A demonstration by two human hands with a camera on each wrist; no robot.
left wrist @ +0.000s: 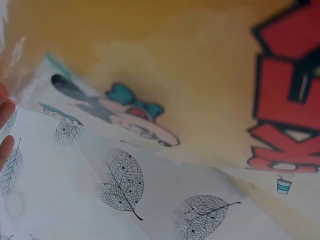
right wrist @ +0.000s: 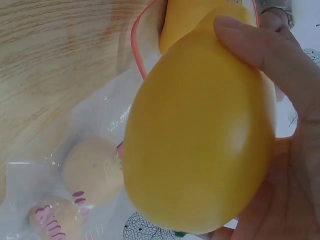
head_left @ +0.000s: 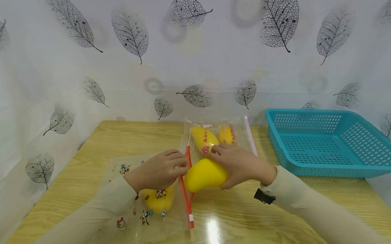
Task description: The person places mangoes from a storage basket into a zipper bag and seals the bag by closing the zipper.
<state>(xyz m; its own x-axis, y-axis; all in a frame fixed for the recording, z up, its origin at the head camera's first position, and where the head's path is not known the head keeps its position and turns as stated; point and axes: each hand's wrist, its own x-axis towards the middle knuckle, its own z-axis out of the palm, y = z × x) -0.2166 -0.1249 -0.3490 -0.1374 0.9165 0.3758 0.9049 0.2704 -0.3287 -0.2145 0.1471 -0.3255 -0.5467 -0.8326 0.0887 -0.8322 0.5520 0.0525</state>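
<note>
My right hand [head_left: 241, 164] grips a smooth yellow mango [head_left: 205, 175], thumb and fingers round its sides. The mango's narrow end is at the mouth of a clear zip bag [head_left: 174, 220] with a red zip edge [head_left: 189, 207] and cartoon prints. At that mouth my left hand [head_left: 163, 169] pinches the upper part of the red edge; its fingertips are partly hidden. Inside this bag lies another yellow fruit [head_left: 161, 201]. The right wrist view shows the held mango [right wrist: 195, 130] large, with the thumb near its narrow end. Bag film [left wrist: 150, 60] fills much of the left wrist view.
Behind the hands lies a second clear zip bag [head_left: 244, 143] with a pale pink edge, holding two yellow fruits [head_left: 204, 136]. A blue plastic basket [head_left: 324, 167] stands at the right on the wooden table [head_left: 240, 222]. A leaf-print curtain [head_left: 192, 63] hangs behind.
</note>
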